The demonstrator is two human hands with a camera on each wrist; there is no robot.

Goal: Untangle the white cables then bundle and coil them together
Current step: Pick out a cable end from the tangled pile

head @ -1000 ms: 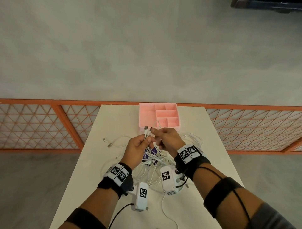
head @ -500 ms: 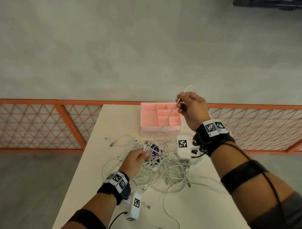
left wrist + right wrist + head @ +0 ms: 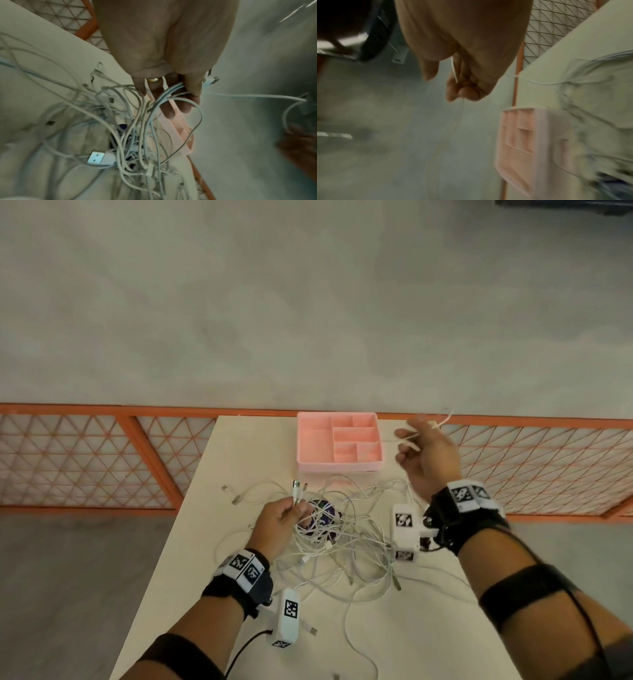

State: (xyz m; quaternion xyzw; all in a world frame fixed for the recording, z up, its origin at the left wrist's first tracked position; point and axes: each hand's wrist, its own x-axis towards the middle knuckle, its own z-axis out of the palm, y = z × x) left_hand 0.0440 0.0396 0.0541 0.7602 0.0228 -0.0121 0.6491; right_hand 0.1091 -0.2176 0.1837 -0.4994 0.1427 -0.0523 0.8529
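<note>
Table (image 3: 239,446): both hands pinch white cables (image 3: 342,542).

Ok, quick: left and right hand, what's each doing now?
Left hand: closed, gripping several cable ends.
Right hand: closed, pinching a single cable.

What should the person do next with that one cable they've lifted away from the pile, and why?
Probably keep drawing it out to the right. The right hand pinches a single white cable raised beside the pink tray, while the left hand grips several plug ends; the tangle on the table looks knotted.
</note>
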